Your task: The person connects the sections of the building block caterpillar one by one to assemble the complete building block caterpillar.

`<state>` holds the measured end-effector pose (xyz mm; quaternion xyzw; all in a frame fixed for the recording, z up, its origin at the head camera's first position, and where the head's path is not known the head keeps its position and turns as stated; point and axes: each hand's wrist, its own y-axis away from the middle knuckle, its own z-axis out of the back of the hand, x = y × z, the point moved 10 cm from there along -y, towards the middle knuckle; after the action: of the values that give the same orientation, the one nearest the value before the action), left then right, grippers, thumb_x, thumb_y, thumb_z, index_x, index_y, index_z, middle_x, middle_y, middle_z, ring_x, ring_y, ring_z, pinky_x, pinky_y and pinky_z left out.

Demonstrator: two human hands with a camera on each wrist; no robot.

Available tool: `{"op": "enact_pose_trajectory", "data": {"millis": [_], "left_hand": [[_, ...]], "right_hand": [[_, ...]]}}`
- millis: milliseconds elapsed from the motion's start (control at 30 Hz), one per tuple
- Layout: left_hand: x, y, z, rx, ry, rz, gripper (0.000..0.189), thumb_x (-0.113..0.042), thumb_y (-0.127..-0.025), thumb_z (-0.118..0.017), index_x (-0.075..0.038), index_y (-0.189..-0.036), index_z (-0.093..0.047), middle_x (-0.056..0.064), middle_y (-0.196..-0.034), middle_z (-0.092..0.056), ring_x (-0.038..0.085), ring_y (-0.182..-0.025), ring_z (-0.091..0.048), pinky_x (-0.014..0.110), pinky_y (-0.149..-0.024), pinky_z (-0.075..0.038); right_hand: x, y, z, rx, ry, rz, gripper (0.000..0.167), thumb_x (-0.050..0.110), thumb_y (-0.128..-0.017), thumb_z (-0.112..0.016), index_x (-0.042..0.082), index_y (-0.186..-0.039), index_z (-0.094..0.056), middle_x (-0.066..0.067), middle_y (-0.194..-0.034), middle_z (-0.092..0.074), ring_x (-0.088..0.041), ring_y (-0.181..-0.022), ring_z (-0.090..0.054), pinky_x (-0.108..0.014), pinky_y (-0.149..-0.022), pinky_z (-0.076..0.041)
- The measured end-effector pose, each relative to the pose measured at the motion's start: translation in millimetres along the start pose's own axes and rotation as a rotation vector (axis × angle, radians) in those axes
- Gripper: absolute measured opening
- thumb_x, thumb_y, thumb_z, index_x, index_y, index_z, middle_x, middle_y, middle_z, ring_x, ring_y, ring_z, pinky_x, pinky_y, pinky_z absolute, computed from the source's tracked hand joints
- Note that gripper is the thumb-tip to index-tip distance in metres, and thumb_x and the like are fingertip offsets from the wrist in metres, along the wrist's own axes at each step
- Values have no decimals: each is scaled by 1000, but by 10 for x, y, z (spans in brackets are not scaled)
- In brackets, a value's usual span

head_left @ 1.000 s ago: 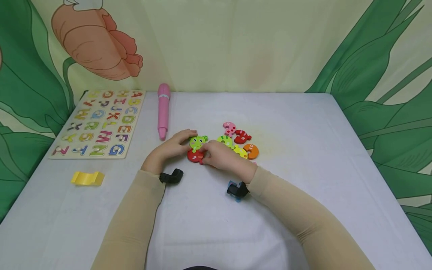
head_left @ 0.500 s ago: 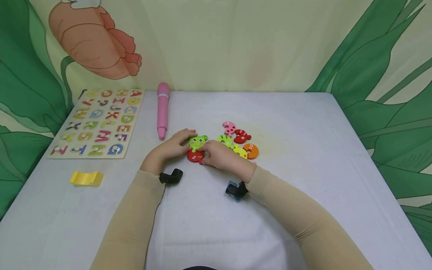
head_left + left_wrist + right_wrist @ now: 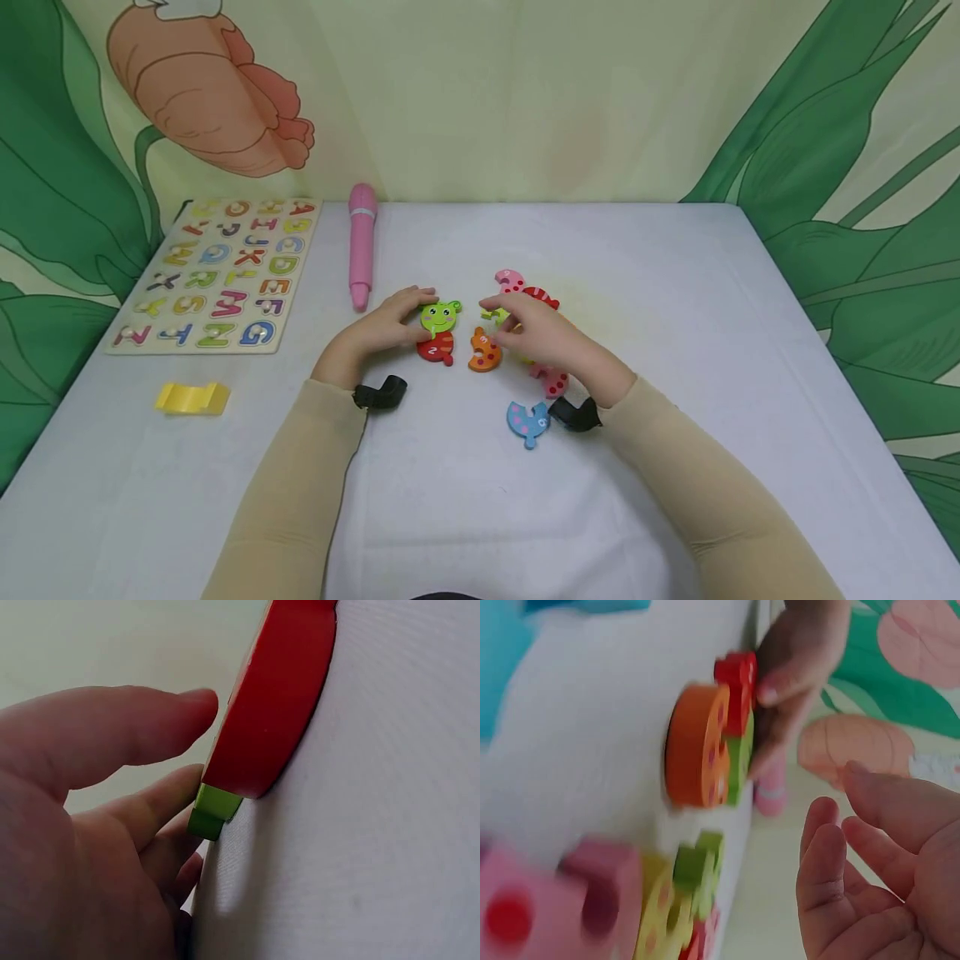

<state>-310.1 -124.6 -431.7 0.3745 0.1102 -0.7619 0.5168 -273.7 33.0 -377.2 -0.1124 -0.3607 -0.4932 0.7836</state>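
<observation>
In the head view a green smiling head piece (image 3: 438,317) is joined to a red striped piece marked 2 (image 3: 436,347), both flat on the table. My left hand (image 3: 382,323) lies beside them, thumb at their joint and other fingers extended near the head piece's far side. The left wrist view shows that thumb (image 3: 172,724) close over the red piece (image 3: 281,697). My right hand (image 3: 551,336) hovers over the loose pieces, fingers loosely bent with nothing between them. Just left of it lies an orange spotted piece (image 3: 484,351).
Near my right wrist lie a blue piece (image 3: 528,423) and a pink spotted piece (image 3: 553,382). Another pink piece (image 3: 510,281) and a red one (image 3: 543,296) lie farther back. Leftward are an alphabet board (image 3: 202,287), a pink pen-shaped thing (image 3: 362,250) and a yellow block (image 3: 192,398).
My right hand has let go of the red piece and moved right, over the loose pieces. The orange and blue pieces are now uncovered. My left hand has stayed in place.
</observation>
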Motion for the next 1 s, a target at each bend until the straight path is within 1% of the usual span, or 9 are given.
{"op": "enact_pose_trajectory", "data": {"millis": [133, 267, 433, 533, 600, 667, 767, 833, 1000], "left_hand": [[-1, -4, -11, 1, -13, 1, 65, -22, -78, -61, -16, -138, -36, 2, -150, -25, 25, -141, -7, 56, -108, -22], [-12, 7, -7, 2, -13, -4, 65, -21, -78, -61, -16, -138, -36, 2, -150, -24, 26, -141, -7, 56, -109, -19], [-18, 25, 12, 0, -7, -8, 63, -19, -79, -60, -15, -138, -36, 1, -150, -25, 24, -141, -6, 53, -111, -14], [-19, 26, 14, -3, -10, -11, 63, -19, -79, -60, -15, -138, -37, 2, -150, -25, 25, -141, -6, 53, -111, -14], [-15, 22, 10, -2, -12, -11, 63, -20, -79, -60, -15, -138, -37, 2, -150, -25, 25, -141, -6, 54, -111, -14], [-9, 19, 6, 0, -13, -7, 63, -21, -79, -60, -16, -138, -36, 2, -150, -25, 25, -141, -6, 55, -110, -15], [-8, 17, 1, 3, -12, 3, 64, -22, -79, -61, -17, -138, -36, 2, -150, -24, 25, -141, -6, 55, -110, -15], [-11, 16, 0, 5, -14, 5, 64, -22, -80, -61, -18, -139, -36, 2, -150, -24, 25, -141, -6, 56, -110, -14], [7, 5, -11, 6, -17, 16, 67, -25, -79, -62, -20, -139, -34, 0, -150, -24, 23, -141, -5, 55, -110, -16]], "right_hand": [[-161, 140, 159, -43, -12, -27, 52, 18, -84, -63, 16, -133, -45, -5, -123, -52, -18, -87, -53, -24, -61, -50], [-241, 217, 208, -61, -32, -35, 52, 15, -84, -63, 16, -133, -45, -6, -125, -52, -18, -87, -54, -24, -62, -50], [-188, 185, 58, 13, -46, 0, 51, 15, -84, -64, 14, -132, -46, -7, -128, -49, -18, -96, -56, -25, -68, -52], [-116, 122, -89, 80, 6, 36, 51, 17, -83, -64, 16, -131, -47, -5, -131, -46, -19, -104, -53, -28, -75, -52], [-65, 80, -180, 121, 69, 68, 52, 17, -83, -65, 17, -132, -47, -4, -136, -43, -20, -115, -48, -33, -86, -50], [-17, 41, -262, 156, 152, 110, 53, 17, -82, -65, 17, -132, -48, -2, -141, -40, -22, -125, -40, -39, -98, -42], [6, 1, -355, 197, 245, 149, 55, 14, -81, -65, 17, -133, -47, -1, -145, -35, -28, -134, -27, -45, -105, -33], [-7, -19, -394, 211, 285, 156, 55, 11, -81, -63, 18, -133, -47, -1, -146, -33, -30, -133, -25, -47, -105, -31], [-60, -42, -392, 185, 325, 120, 53, 12, -81, -63, 21, -132, -48, -3, -141, -37, -28, -128, -28, -42, -99, -40]]}}
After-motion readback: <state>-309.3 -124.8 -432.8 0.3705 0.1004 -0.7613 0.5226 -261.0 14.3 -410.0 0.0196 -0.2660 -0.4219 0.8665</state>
